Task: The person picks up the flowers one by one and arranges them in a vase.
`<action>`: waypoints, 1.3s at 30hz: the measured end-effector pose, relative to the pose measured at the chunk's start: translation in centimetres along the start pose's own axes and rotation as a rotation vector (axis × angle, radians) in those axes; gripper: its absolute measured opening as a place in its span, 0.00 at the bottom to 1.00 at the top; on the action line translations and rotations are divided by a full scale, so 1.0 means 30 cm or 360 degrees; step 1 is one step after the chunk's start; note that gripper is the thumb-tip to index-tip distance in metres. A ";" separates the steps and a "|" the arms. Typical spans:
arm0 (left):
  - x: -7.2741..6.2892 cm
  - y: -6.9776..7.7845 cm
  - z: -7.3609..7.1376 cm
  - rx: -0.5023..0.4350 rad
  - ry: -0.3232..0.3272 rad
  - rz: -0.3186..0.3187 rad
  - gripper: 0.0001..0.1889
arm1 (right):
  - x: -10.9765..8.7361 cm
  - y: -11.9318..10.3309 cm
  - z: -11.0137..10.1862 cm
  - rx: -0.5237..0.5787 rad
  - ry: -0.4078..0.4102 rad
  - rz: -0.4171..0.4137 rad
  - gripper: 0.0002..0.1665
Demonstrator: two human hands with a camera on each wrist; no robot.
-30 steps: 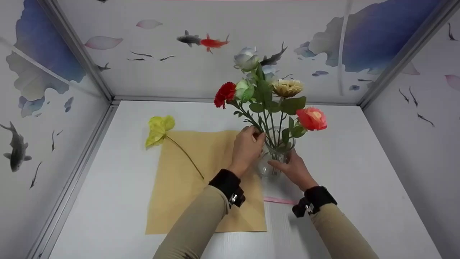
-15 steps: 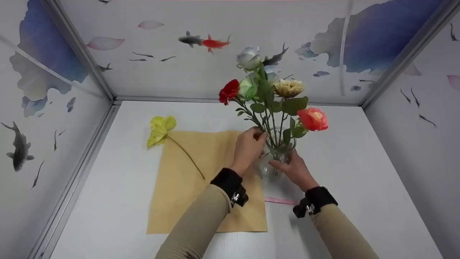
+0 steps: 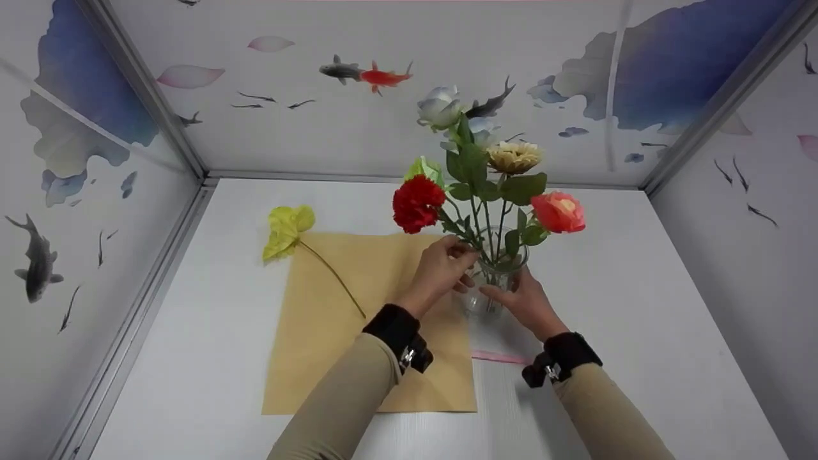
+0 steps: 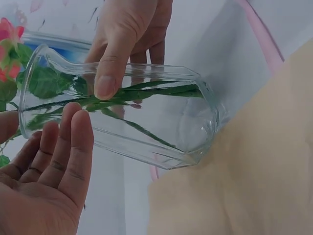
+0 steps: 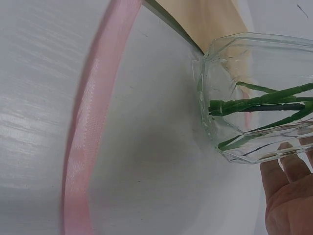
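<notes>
A clear glass vase stands on the table, holding several flowers whose green stems reach close to its base. My right hand grips the vase from the right, its thumb pressed along the front of the glass. At the rim, my left hand pinches the stem of a red carnation with thumb and forefinger; its other fingers extend beside the glass in the left wrist view. The carnation leans left. Around it rise a white rose, a beige flower, a coral rose and a pale green bloom.
A yellow flower lies with its stem across a sheet of brown paper, left of the vase. Pink ribbon lies in front of the vase. White panels with printed fish enclose the table on three sides.
The red carnation has turned to face me and dropped lower, now in front of the pale green bloom. My left hand has shifted slightly down. My right hand stays on the vase.
</notes>
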State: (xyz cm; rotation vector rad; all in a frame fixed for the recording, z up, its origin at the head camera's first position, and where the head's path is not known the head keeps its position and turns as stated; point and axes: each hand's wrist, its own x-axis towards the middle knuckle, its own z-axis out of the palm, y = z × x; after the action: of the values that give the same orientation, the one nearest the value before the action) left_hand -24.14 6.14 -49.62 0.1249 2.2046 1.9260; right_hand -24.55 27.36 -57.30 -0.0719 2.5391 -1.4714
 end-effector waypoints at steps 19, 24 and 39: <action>-0.032 -0.076 -0.061 0.0090 -0.0068 0.0297 0.07 | 0.005 0.003 -0.001 0.0020 0.0000 0.0008 0.69; -0.037 -0.108 -0.119 0.0187 0.0024 0.0261 0.07 | 0.009 0.002 -0.002 0.0027 -0.0011 0.0048 0.68; -0.054 -0.202 -0.324 0.0389 0.0401 -0.0133 0.13 | 0.008 0.002 -0.003 0.0012 -0.0035 0.0059 0.62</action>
State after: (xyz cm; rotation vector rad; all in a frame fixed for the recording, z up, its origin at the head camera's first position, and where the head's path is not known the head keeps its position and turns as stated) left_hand -24.19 -4.46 -54.25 -0.1802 2.5574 1.7027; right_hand -24.81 27.43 -57.34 -0.0399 2.5038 -1.4581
